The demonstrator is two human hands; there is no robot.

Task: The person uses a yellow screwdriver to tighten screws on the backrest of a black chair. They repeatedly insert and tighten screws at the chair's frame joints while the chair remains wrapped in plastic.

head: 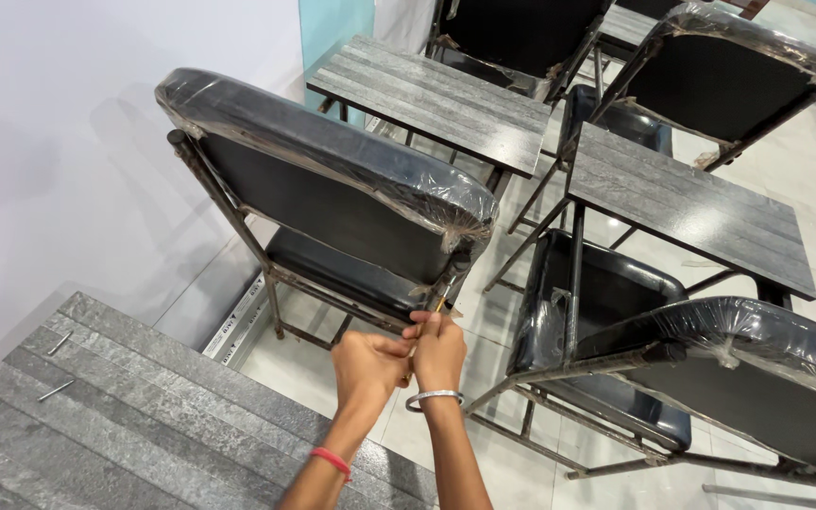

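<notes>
Both hands, left (pixel 365 366) and right (pixel 439 351), pinch a screwdriver (pixel 442 300) at the plastic-wrapped chair (pixel 332 189); grey woodgrain tabletop (pixel 144 425), pale tiled floor (pixel 805 170), white wall (pixel 40 142).

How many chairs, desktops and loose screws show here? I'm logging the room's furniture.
Chairs: 4
Desktops: 4
Screws: 2
Total: 10
</notes>
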